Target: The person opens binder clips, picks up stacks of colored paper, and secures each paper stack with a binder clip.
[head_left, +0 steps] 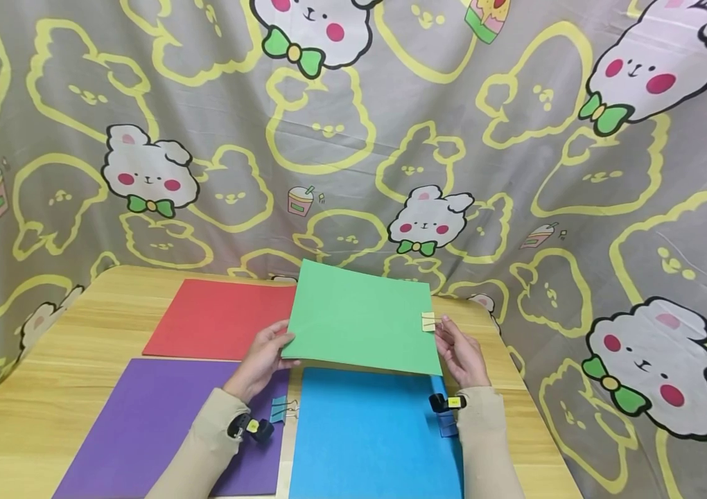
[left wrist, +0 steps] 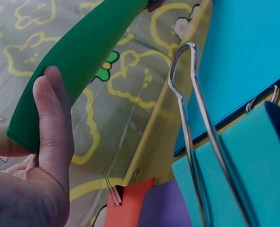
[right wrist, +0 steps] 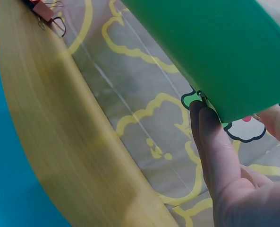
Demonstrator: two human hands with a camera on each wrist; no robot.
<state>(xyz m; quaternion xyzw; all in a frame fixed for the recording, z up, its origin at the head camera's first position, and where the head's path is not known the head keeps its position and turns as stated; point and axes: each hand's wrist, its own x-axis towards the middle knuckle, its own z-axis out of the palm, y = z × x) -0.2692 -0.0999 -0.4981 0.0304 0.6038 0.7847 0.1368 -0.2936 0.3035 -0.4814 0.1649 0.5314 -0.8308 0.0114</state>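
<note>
A thin stack of green paper (head_left: 360,315) is held up in the air, slightly tilted, over the table. My left hand (head_left: 264,357) pinches its left edge, thumb on top and fingers beneath. On the stack's right edge sits a pale yellow binder clip (head_left: 428,321). The fingers of my right hand (head_left: 462,353) are at that clip's wire handles. In the right wrist view, the fingertips (right wrist: 208,116) touch a wire handle below the paper, and the thumb (right wrist: 274,120) is on the opposite side. The clip's body is hidden there.
Red paper (head_left: 216,319) lies back left, purple paper (head_left: 154,423) front left with a teal binder clip (head_left: 278,409). Blue paper (head_left: 372,430) lies front right with a blue binder clip (head_left: 448,424). A pinkish-red clip (right wrist: 41,12) shows in the right wrist view. A patterned curtain (head_left: 328,138) hangs behind.
</note>
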